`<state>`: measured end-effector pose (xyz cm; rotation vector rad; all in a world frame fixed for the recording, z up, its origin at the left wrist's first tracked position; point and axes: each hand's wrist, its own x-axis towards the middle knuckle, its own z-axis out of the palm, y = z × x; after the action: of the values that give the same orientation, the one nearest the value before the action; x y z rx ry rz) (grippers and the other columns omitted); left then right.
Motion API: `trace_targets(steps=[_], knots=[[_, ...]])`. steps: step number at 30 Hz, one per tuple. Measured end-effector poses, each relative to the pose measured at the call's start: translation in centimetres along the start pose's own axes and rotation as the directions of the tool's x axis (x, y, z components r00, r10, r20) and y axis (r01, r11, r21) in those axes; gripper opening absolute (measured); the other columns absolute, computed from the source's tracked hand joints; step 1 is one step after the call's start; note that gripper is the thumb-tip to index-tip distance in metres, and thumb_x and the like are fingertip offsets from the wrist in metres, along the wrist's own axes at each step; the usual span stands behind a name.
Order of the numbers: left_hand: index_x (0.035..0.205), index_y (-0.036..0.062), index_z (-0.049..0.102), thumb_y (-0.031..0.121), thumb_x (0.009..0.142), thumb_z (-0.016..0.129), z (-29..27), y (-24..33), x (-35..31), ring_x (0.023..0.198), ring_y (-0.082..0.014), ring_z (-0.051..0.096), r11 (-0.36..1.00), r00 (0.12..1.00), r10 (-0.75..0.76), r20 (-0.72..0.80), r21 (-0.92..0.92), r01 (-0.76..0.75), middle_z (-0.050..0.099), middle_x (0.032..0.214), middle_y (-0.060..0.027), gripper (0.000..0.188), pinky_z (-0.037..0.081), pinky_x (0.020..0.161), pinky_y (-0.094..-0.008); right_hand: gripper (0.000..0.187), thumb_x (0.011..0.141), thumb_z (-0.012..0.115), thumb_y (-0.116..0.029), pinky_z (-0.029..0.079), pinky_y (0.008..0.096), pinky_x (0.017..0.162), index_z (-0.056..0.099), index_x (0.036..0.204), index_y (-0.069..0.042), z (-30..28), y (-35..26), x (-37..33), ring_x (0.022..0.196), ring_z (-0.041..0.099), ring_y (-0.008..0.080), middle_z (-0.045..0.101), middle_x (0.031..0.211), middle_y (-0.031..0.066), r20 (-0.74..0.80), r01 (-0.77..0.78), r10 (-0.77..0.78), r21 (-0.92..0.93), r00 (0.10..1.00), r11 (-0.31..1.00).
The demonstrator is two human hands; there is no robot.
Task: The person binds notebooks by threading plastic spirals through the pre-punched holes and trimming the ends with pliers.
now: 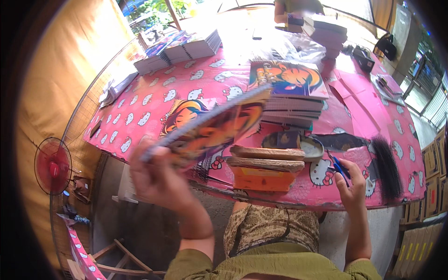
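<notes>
My left hand (161,179) is closed on the corner of a spiral-bound notebook (224,123) with a colourful orange and purple cover. The notebook is lifted off the table, tilted and slightly blurred. A similar notebook (182,114) lies partly behind it. In my right hand (352,186), near the table's front edge, is a pair of blue-handled pliers (339,168) with the jaws pointing away from me. Between my hands stands an orange block with worn wooden tops (266,176). Behind that block rises a stack of spiral notebooks (289,80).
Black binding coils (386,170) lie in a bundle right of my right hand. A shallow dish (312,148) sits behind the block. More notebook stacks (186,49) stand far left on the pink tablecloth (135,114). Another person (296,11) is across the table. A red fan (53,166) stands left.
</notes>
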<state>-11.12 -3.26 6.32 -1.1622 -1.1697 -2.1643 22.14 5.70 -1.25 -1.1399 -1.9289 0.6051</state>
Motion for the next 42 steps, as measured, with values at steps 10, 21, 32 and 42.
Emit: trace_targets(steps=[10, 21, 32, 42], knots=[[0.072, 0.0083, 0.068, 0.021, 0.085, 0.068, 4.2, -11.3, 12.9, 0.063, -0.0193, 0.059, 0.896, 0.653, 0.085, 0.752, 0.229, -0.38, 0.065, 0.071, -0.0045, 0.018, 0.044, 0.063, -0.0309, 0.04, 0.078, 0.074, -0.017, 0.038, 0.0484, 0.1, 0.064, 0.111, 0.001, 0.2, 3.0, 0.5, 0.121, 0.047, 0.0394, 0.047, 0.136, 0.022, 0.022, 0.115, -0.114, -0.333, 0.993, 0.936], [0.106, 0.0119, 0.069, 0.048, 0.091, 0.053, 2.8, -22.8, 6.0, 0.108, -0.0265, 0.059, 0.805, 0.255, -0.485, 0.837, 0.541, -0.245, 0.068, 0.106, -0.0087, 0.042, 0.025, 0.103, -0.0569, 0.032, 0.077, 0.075, -0.012, 0.043, 0.0466, 0.098, 0.065, 0.104, 0.003, -0.3, 1.1, 1.0, 0.121, 0.05, 0.041, 0.046, 0.136, 0.0254, 0.105, 0.085, -0.069, -0.155, 0.992, 0.984], [0.121, 0.0098, 0.064, 0.044, 0.097, 0.046, 3.9, -13.2, 7.7, 0.128, -0.0236, 0.047, 0.944, 0.248, -0.222, 0.943, 0.272, -0.187, 0.061, 0.127, -0.0065, 0.045, 0.012, 0.112, -0.0587, 0.031, 0.078, 0.075, -0.012, 0.046, 0.0443, 0.095, 0.065, 0.104, 0.002, -2.2, 1.8, 3.1, 0.115, 0.055, 0.0371, 0.048, 0.136, 0.0215, 0.02, 0.137, -0.136, -0.214, 0.99, 0.967], [0.138, -0.0107, 0.039, 0.099, 0.061, 0.021, 4.9, 12.2, -4.2, 0.139, -0.047, 0.023, 0.025, 0.613, 0.556, 0.562, -0.748, 0.663, 0.037, 0.143, -0.0318, 0.135, -0.01, 0.103, -0.0666, 0.029, 0.078, 0.074, -0.014, 0.046, 0.0425, 0.096, 0.065, 0.102, 0.0, 1.4, -2.9, 10.6, 0.116, 0.056, 0.035, 0.052, 0.133, 0.0202, 0.061, 0.372, -0.368, -0.121, 0.928, 0.92]])
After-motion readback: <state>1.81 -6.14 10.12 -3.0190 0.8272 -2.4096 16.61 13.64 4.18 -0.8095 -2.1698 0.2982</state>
